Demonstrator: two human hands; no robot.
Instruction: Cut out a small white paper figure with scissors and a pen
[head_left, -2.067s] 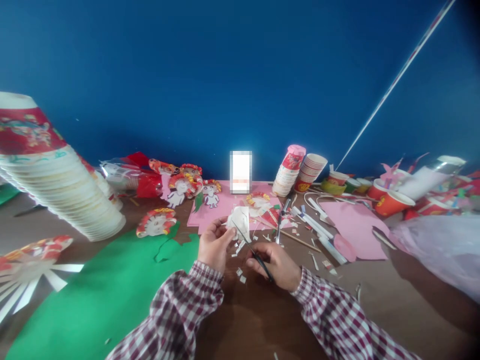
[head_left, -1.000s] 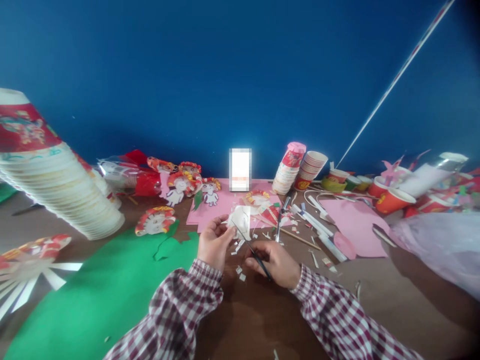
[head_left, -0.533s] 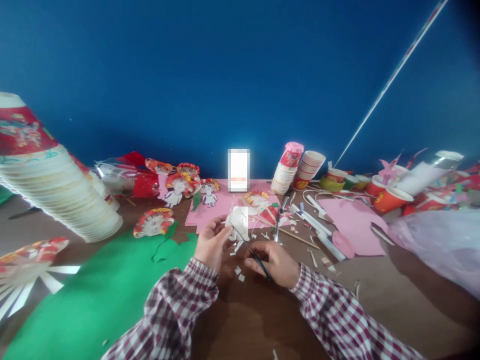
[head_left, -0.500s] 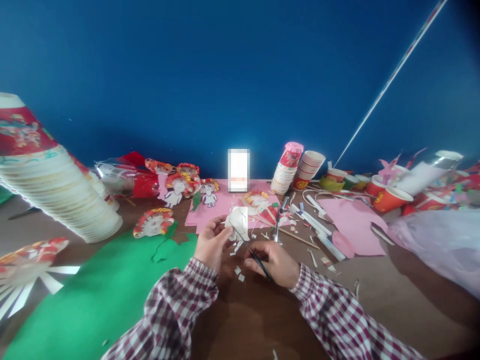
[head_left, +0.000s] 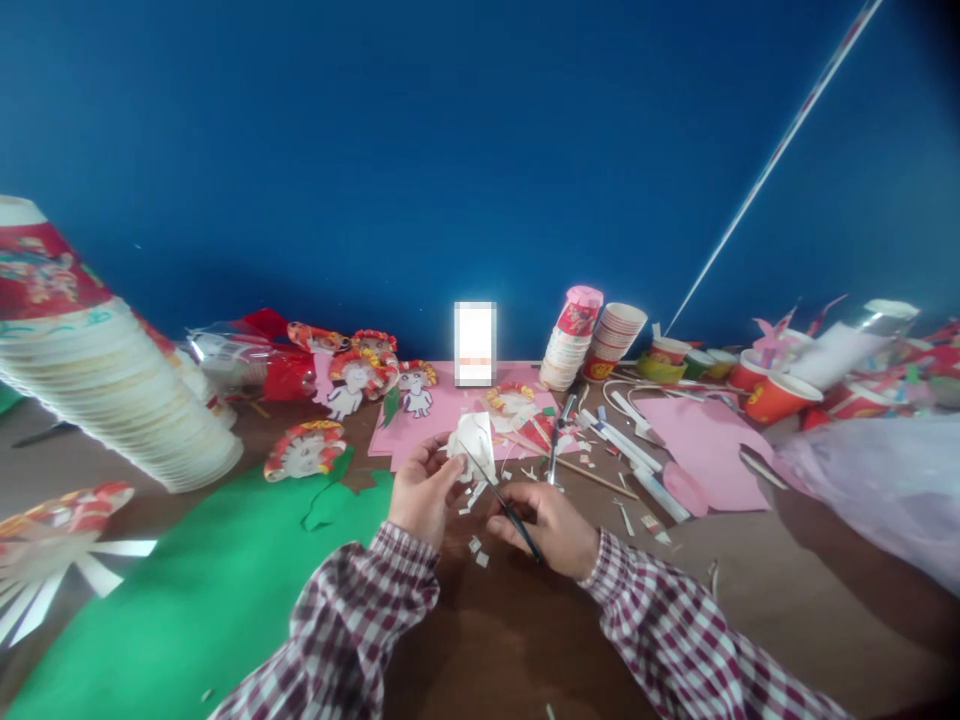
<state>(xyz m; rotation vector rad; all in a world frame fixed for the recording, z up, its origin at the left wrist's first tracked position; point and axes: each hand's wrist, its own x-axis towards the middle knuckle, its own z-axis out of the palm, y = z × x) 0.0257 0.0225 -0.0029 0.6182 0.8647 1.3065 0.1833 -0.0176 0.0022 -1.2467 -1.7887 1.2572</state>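
Note:
Between thumb and fingers, my left hand (head_left: 424, 487) pinches a small white piece of paper (head_left: 478, 440) above the middle of the table. My right hand (head_left: 547, 527) is closed round a pair of scissors (head_left: 513, 517) with dark handles. The scissors' blades point up and left and lie against the paper; how far they are parted I cannot make out. Small white paper scraps (head_left: 475, 545) are scattered below and around my hands. Just beyond the paper, a ring-shaped paper cutout (head_left: 513, 399) lies on pink paper (head_left: 450, 400).
Green paper (head_left: 202, 580) covers the table on the left, near a tall stack of paper cups (head_left: 150, 400). Paper figures (head_left: 417, 388) and more cup stacks (head_left: 573, 340) stand at the back. A pen (head_left: 556, 445), pink sheets (head_left: 705, 450) and a plastic bag (head_left: 870, 480) are to the right.
Hardly anything differs. My hands, the paper and the scissors keep nearly the same pose, while the whole view has shifted slightly.

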